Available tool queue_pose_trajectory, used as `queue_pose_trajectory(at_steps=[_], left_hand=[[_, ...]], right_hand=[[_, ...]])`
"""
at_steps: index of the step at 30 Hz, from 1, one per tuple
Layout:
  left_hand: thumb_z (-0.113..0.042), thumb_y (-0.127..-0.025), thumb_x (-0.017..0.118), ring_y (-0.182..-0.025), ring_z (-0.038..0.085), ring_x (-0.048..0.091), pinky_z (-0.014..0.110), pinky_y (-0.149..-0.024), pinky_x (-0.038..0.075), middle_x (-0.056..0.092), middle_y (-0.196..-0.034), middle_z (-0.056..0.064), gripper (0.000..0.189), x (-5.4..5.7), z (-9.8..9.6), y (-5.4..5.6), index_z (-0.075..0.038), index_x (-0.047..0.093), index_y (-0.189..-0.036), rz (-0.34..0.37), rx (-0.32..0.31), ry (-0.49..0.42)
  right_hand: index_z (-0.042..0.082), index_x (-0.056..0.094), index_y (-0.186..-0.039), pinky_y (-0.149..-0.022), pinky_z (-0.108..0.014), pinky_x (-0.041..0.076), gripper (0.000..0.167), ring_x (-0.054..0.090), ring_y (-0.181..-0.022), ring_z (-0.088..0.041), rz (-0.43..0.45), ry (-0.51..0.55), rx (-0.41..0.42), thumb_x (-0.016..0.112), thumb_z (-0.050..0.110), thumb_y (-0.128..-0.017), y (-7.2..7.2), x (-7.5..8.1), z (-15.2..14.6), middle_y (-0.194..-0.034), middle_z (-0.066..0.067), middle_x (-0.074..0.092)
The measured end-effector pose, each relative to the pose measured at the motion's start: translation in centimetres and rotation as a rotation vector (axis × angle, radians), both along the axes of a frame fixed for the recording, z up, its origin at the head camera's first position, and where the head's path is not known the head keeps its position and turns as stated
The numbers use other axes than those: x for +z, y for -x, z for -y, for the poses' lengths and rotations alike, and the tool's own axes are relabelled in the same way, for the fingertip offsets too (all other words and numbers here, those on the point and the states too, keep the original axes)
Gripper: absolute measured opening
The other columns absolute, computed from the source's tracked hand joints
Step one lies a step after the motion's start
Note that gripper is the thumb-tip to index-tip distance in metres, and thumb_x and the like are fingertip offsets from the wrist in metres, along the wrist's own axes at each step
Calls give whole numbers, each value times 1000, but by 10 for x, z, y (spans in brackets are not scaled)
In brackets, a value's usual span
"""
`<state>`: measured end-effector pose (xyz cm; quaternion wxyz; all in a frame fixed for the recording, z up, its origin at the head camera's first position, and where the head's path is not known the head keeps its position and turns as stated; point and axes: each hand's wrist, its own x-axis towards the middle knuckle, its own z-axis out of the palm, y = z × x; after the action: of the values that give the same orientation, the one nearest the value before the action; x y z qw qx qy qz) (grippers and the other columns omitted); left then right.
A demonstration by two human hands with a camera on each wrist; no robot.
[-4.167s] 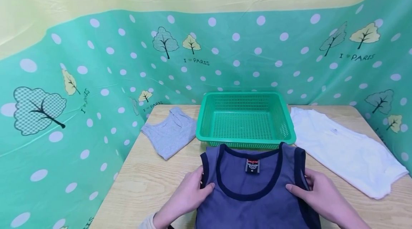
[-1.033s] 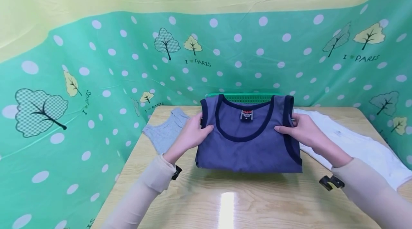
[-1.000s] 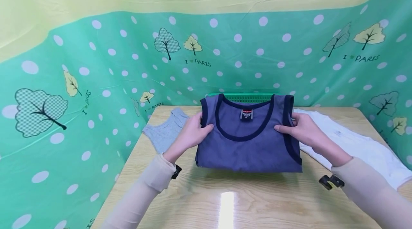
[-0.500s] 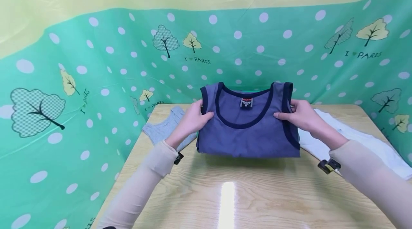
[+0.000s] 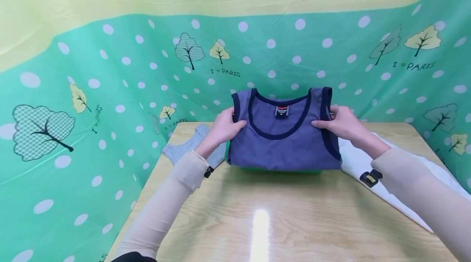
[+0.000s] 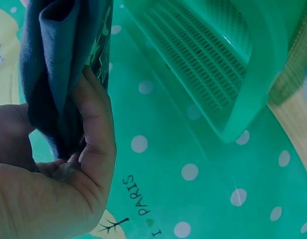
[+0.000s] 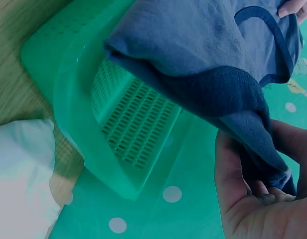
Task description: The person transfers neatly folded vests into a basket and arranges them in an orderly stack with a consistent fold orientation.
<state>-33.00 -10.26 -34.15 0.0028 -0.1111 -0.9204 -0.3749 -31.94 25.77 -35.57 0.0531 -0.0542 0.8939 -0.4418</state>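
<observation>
A folded dark blue tank top [image 5: 283, 151] with black trim and a neck label hangs between my two hands. My left hand [image 5: 225, 126] pinches its left shoulder, thumb in front; the left wrist view shows the fingers curled behind the cloth. On the other shoulder, my right hand [image 5: 342, 123] pinches the armhole edge, thumb in front. The tank top overlaps the green plastic basket [image 5: 279, 170] and hides most of it in the head view. Both wrist views show the basket's slotted walls [image 7: 138, 119] close by the garment.
A folded grey tank top [image 5: 184, 147] lies on the wooden table [image 5: 294, 213] left of the basket. To the right is a white shirt [image 5: 360, 168], partly behind my right forearm. A green dotted curtain [image 5: 147, 49] surrounds the table's back and sides.
Over the last few seconds both hands have lifted the tank top off the near table and moved it away from me, up over the basket. The grips look the same.
</observation>
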Motion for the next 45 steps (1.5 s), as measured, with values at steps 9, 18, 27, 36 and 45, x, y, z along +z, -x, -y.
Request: queue_pose_trajectory(at_steps=[9,18,27,36,45], left_hand=[[-23,-102,66,-110,31,65,43,-93,54,66,-125,17,37,2,2,18,-2,60,-131,17,18,-12],[-24,-104,64,-123,32,61,44,-101,51,60,-140,20,47,-9,0,33,-1,54,-144,95,27,23],[-20,-104,65,-124,34,61,44,-102,51,62,-139,21,45,-29,-6,44,0,56,-143,117,6,82],[-18,-103,65,-100,33,68,42,-82,57,66,-122,20,35,-46,-4,47,0,59,-133,167,4,132],[-15,-100,64,-79,29,65,36,-69,53,65,-97,16,16,-49,-8,61,-1,61,-108,144,-39,263]], right_hand=[[-8,57,-134,-80,-26,53,57,71,-89,-13,7,2,-5,74,34,-100,16,3,-4,-106,-14,77],[-8,59,-126,-76,-29,54,52,70,-87,-17,9,-23,-2,75,33,-99,29,-6,-5,-103,-16,76],[-6,63,-117,-74,-31,53,39,68,-88,-23,35,-41,22,75,27,-100,37,-22,-1,-100,-16,73],[-6,61,-115,-66,-37,57,35,67,-93,-30,104,-62,44,73,23,-99,40,-38,9,-105,-20,68],[-5,62,-111,-61,-37,57,29,66,-90,-30,141,-104,45,73,19,-99,52,-47,16,-105,-21,66]])
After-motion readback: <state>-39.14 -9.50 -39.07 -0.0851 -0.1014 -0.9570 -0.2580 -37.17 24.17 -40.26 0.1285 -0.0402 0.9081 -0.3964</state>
